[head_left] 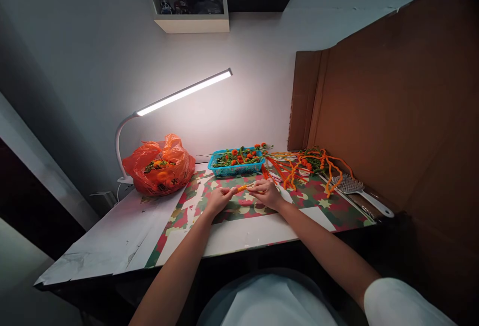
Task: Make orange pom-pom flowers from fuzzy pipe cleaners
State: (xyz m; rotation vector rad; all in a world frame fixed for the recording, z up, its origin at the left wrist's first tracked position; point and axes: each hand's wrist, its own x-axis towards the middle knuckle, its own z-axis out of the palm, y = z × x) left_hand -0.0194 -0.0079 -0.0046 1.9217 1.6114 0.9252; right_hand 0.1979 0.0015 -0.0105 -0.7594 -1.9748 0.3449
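Observation:
A small orange fuzzy piece (242,188), like a short twist of chenille stem, is stretched level between my two hands above the patterned table cover. My left hand (220,200) pinches its left end between thumb and fingertips. At its right end, my right hand (266,193) is closed in a pinch, with a thin, light strand showing at the fingertips. Whether that strand is part of the orange piece I cannot tell. Just beyond the hands stands a blue plastic basket (236,170), holding several orange flower heads with green stems (239,157).
An orange plastic bag (160,171) with more flowers sits at the left, beside a lit desk lamp (185,92). Orange chenille stems (290,171) spread at the right, near a grey hairbrush (361,191). Cardboard (385,101) walls the right side; shelves (194,24) hang above.

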